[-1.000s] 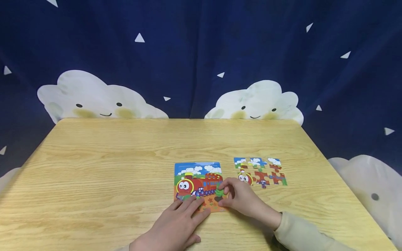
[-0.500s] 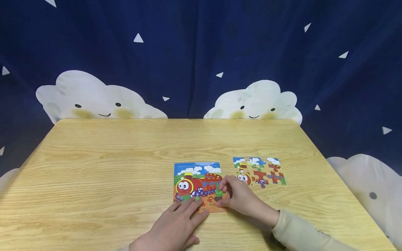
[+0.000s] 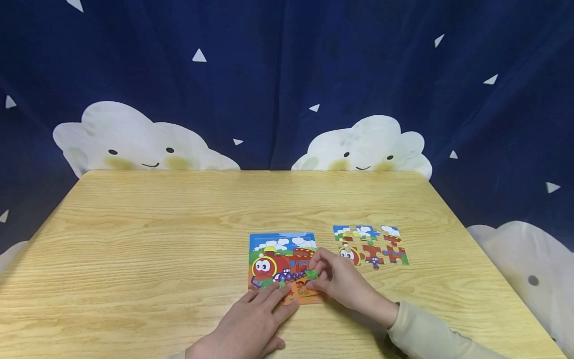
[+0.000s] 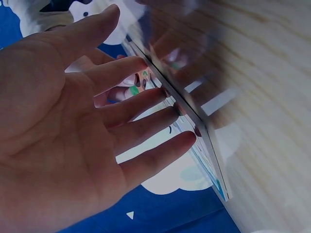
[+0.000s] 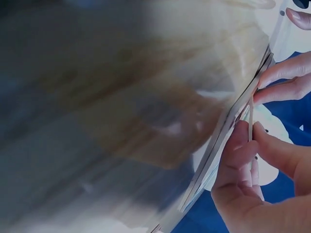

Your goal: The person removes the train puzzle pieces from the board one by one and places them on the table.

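Note:
A square jigsaw puzzle of a red train (image 3: 273, 264) lies on the wooden table in the head view. My left hand (image 3: 251, 319) rests with extended fingers on its lower left part. In the left wrist view those fingers (image 4: 146, 138) touch the puzzle's edge. My right hand (image 3: 343, 284) pinches a puzzle piece (image 3: 312, 274) with green on it, tilted over the puzzle's lower right part. From the right wrist view, the piece (image 5: 250, 121) appears as a thin edge between thumb and finger. The fingers hide part of it.
Several loose puzzle pieces (image 3: 372, 253) lie in a loose group right of the puzzle, close beyond my right hand. The wooden table (image 3: 157, 229) stretches to the left and back. A dark blue curtain (image 3: 269, 65) with clouds hangs behind it.
My right hand has tilted the puzzle piece up from the puzzle, so more of the orange area beneath it shows. The left hand has stayed in place.

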`<state>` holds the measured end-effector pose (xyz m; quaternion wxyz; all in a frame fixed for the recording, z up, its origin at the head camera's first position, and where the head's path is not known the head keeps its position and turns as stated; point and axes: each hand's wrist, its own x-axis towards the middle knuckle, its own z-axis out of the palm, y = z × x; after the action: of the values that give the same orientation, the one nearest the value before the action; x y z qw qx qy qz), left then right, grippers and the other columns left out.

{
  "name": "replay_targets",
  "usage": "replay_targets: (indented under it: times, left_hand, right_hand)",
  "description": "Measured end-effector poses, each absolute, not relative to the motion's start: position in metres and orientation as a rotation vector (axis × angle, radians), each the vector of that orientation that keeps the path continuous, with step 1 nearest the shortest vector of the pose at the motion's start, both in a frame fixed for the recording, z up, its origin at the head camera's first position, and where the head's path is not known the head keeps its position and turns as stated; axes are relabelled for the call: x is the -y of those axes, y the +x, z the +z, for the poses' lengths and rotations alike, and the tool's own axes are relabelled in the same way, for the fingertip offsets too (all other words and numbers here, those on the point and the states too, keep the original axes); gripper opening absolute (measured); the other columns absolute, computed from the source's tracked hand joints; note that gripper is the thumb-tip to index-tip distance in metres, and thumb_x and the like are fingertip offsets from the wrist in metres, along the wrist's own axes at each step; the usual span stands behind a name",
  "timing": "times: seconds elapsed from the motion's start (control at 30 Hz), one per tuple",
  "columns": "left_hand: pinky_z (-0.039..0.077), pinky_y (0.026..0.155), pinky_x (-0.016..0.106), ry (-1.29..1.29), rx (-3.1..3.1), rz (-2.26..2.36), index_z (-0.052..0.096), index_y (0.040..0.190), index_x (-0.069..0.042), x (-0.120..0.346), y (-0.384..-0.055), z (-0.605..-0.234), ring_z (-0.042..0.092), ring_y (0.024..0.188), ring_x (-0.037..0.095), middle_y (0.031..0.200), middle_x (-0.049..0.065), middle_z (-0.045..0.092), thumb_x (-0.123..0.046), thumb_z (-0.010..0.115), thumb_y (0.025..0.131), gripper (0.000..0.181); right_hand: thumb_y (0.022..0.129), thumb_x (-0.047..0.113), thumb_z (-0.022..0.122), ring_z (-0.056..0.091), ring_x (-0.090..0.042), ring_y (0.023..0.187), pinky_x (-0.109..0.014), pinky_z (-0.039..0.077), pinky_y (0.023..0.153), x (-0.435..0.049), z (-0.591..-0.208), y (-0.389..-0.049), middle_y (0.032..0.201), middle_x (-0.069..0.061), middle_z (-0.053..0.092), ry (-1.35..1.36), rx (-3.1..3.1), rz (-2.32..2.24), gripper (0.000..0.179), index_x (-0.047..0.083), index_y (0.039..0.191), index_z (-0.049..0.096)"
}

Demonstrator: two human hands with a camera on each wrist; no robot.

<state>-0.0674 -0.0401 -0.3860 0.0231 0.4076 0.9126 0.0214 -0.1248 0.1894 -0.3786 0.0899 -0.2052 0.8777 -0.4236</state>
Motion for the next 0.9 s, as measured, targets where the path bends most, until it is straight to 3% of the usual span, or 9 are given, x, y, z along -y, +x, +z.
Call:
replay_targets:
  times: [0.27,0.77,0.9]
  left_hand:
    - [0.048,0.094,0.043,1.246,-2.802,0.084,0.05,0.145,-0.026,0.04,-0.069,-0.385,0.043,0.135,0.023,0.149,0.002,0.044,-0.055,0.061,0.089,0.063]
    - [0.048,0.093,0.043,1.251,-2.808,0.119,0.051,0.144,-0.026,0.041,-0.069,-0.385,0.043,0.134,0.023,0.147,0.002,0.045,-0.052,0.064,0.089,0.063]
    - [0.048,0.093,0.042,1.258,-2.815,0.124,0.052,0.143,-0.026,0.042,-0.069,-0.385,0.043,0.134,0.023,0.146,0.002,0.046,-0.051,0.065,0.089,0.062]
  right_hand:
    - [0.08,0.008,0.08,0.048,-0.008,0.059,-0.022,0.041,0.052,-0.21,-0.376,-0.126,0.074,0.001,0.053,-0.507,-2.619,-1.233,0.026,0.006,0.093,0.058]
    - [0.079,0.007,0.08,0.05,-0.007,0.064,-0.023,0.044,0.058,-0.269,-0.383,-0.121,0.079,-0.001,0.052,-0.356,-2.727,-1.204,0.026,0.002,0.095,0.06]
    - [0.079,0.007,0.08,0.052,-0.007,0.064,-0.024,0.046,0.058,-0.284,-0.383,-0.119,0.082,-0.003,0.058,-0.288,-2.738,-1.203,0.025,0.002,0.094,0.061]
